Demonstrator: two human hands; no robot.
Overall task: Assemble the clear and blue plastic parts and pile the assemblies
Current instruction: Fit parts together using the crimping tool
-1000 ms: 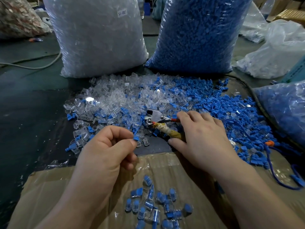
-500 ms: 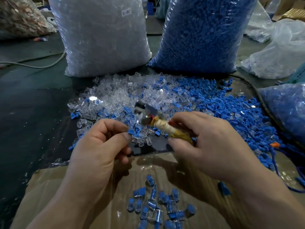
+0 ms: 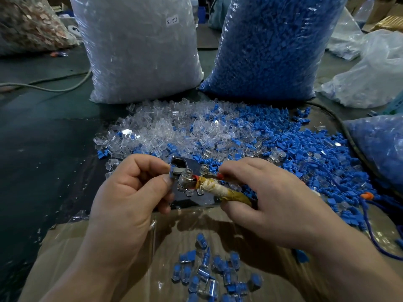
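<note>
My left hand (image 3: 128, 192) pinches a small blue plastic part (image 3: 172, 172) between thumb and forefinger, holding it at the metal jaws of a pair of pliers (image 3: 192, 182). My right hand (image 3: 272, 199) grips the pliers by their tape-wrapped handles (image 3: 220, 190). Behind the hands lies a loose heap of clear parts (image 3: 165, 129) mixed into blue parts (image 3: 301, 153). Several finished clear-and-blue assemblies (image 3: 209, 273) lie piled on the cardboard (image 3: 65, 253) below my hands.
A big bag of clear parts (image 3: 139, 53) and a big bag of blue parts (image 3: 270, 46) stand at the back. Another blue-filled bag (image 3: 379, 149) sits at the right edge. A grey cable (image 3: 54, 87) crosses the dark table on the left. A blue cord (image 3: 370, 232) lies at the right.
My right hand picked the pliers up off the table and raised them. My left hand brought the blue part up to the jaws.
</note>
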